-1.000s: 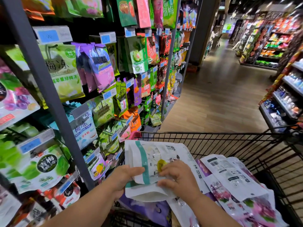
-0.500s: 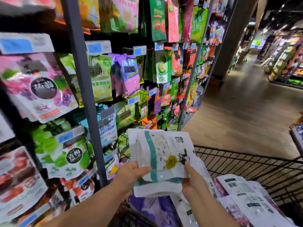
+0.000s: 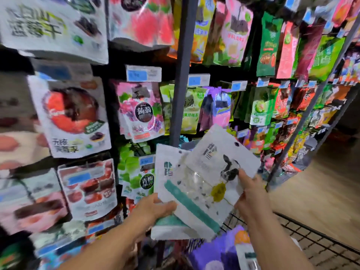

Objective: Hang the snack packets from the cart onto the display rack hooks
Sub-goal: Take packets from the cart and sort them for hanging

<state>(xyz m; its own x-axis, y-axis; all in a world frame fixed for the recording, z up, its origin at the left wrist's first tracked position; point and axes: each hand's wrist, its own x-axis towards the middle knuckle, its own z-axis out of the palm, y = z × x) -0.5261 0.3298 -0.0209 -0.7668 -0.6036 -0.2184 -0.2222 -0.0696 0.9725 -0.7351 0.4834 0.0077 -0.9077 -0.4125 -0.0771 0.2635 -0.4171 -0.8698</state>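
Observation:
I hold white snack packets (image 3: 196,184) with a teal stripe and a clear window in front of the display rack (image 3: 181,98). My left hand (image 3: 153,209) grips the lower left edge of the stack. My right hand (image 3: 251,193) pinches the right side of the front packet, which is tilted to the right and fanned off the one behind it. Punched hang holes show near the packets' top edges. The black wire cart (image 3: 311,238) is at the lower right, with purple packets (image 3: 220,250) inside it.
Hanging snack packets in pink, green, red and white crowd the rack's hooks, with blue price tags (image 3: 143,74) above each row. A grey upright post (image 3: 184,55) rises just behind the held packets. The wooden aisle floor (image 3: 321,184) opens to the right.
Both hands have lifted the white packets up away from the cart toward the rack. The front packet has been fanned out to the right. My view has turned left to the rack.

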